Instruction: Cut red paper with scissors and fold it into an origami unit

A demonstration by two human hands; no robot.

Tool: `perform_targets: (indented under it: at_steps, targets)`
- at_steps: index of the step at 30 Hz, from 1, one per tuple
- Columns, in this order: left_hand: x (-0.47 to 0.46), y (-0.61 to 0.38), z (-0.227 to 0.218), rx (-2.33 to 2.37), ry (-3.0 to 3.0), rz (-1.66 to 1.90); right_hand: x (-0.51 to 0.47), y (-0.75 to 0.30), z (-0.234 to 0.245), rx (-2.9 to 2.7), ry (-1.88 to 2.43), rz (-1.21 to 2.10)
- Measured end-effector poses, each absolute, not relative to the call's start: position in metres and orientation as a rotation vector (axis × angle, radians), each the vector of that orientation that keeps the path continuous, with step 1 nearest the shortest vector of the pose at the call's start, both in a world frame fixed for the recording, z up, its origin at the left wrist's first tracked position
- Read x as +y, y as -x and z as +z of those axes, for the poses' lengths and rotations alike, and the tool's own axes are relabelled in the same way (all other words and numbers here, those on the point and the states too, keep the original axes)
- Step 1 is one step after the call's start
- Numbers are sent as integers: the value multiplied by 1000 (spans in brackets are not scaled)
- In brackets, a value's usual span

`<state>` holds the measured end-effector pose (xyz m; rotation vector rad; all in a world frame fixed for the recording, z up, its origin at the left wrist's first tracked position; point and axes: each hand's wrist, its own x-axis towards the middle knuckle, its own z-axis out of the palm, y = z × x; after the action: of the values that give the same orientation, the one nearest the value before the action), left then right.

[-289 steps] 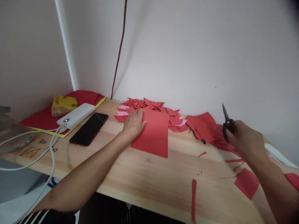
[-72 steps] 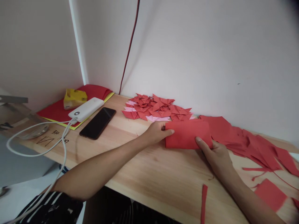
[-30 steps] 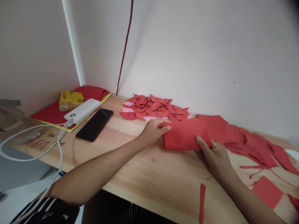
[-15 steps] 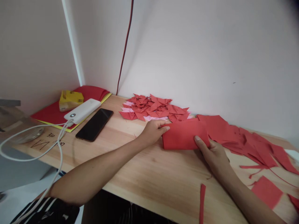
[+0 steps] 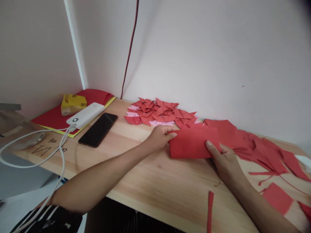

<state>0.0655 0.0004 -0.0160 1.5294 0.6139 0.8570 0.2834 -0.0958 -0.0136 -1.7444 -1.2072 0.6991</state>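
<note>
The left hand [image 5: 159, 137] is pinching the left edge of a folded red sheet [image 5: 190, 145] between thumb and curled fingers, while the right hand [image 5: 224, 160] is gripping its right corner, thumb pressing on top. The sheet is lying flat on the table [image 5: 155, 181], just in front of a pile of folded red pieces [image 5: 160, 113] and touching the red scraps [image 5: 257, 149] on the right.

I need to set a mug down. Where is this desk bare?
Bare wood: between the phone and the left hand; along the front edge below the folded red sheet, left of the red strip. Crowded: folded pieces by the wall, red offcuts on the right.
</note>
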Motion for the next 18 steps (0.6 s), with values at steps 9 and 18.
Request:
perform_targets:
  at_steps: [9, 18]
  targets:
    - [1, -66, -16, 658, -1586, 749, -94, -279, -7, -1186, 1850, 632]
    - [-1, -64, -14, 678, -1745, 714, -93, -287, -17, -1249, 1836, 662]
